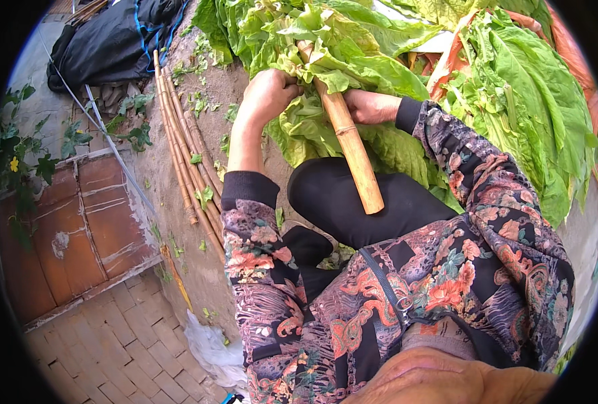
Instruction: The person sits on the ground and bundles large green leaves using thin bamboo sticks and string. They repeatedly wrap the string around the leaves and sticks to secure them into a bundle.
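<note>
Gripping green leaves (326,60) tight vs. the bamboo pole (349,145), left hand (268,94) bunches them w/ right hand (373,106) closed underneath, steadying it.

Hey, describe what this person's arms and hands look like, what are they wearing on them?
Both hands are bare: no gloves, rings or watch show on the left hand or the right hand. Each arm wears a patterned floral sleeve in black, pink, orange and teal, pushed up from the wrist, ending in a plain black ribbed cuff. The left forearm is uncovered above the cuff.
</note>
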A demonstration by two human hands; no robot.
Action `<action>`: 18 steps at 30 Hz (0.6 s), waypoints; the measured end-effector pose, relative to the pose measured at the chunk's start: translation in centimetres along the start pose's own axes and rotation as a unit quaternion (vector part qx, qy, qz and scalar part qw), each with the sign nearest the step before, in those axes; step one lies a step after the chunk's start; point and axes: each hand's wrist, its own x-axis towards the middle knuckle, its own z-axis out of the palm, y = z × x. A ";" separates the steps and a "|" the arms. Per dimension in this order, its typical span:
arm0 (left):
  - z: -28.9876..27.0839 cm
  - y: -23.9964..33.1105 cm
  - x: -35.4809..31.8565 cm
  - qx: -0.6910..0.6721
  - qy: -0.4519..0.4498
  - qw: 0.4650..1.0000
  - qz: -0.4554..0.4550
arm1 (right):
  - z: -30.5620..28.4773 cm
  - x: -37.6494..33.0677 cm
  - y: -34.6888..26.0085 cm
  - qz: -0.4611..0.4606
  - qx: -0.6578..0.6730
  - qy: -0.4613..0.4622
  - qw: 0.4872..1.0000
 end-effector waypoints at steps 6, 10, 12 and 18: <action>1.1 8.3 -7.1 -0.063 0.150 0.986 0.021 | 3.1 2.9 -1.1 0.009 0.676 0.261 0.689; 4.5 9.1 -3.7 -0.347 0.188 0.918 -0.041 | 2.4 10.0 5.6 -0.164 0.330 0.342 0.865; 6.3 9.3 -3.2 -0.334 0.204 0.916 -0.086 | 4.5 11.1 3.7 -0.128 0.332 0.366 0.860; 9.9 12.1 -3.4 0.208 0.207 0.956 0.015 | 4.1 0.4 1.1 -0.173 0.162 0.288 0.928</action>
